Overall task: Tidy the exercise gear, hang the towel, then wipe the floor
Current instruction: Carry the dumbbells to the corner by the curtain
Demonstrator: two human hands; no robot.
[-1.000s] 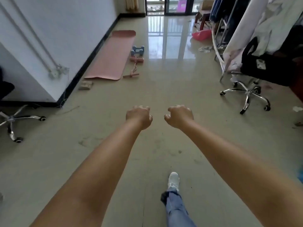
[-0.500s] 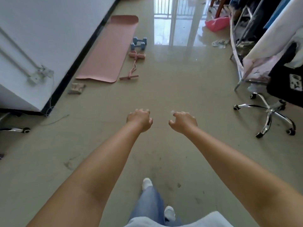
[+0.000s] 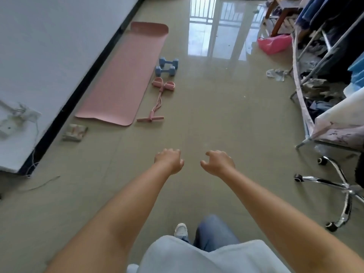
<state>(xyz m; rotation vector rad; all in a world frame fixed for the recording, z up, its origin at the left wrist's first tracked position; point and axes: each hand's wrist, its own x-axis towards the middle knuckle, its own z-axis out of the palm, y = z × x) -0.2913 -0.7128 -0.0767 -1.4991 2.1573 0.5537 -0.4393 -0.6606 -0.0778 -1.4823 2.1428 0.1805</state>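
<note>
Left hand (image 3: 169, 160), right hand (image 3: 218, 163) loosely curled, empty | glossy tiled floor (image 3: 206, 119) | white wall (image 3: 49, 42)

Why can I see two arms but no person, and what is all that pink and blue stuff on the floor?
The camera sits on the person's head and looks down, so you see only their arms, legs and a shoe. The left hand and right hand reach forward with loosely curled fingers and hold nothing. On the floor ahead lie a pink exercise mat beside the wall, two blue dumbbells and a pink pull rope with foot loops. A clothes rack stands on the right.
</note>
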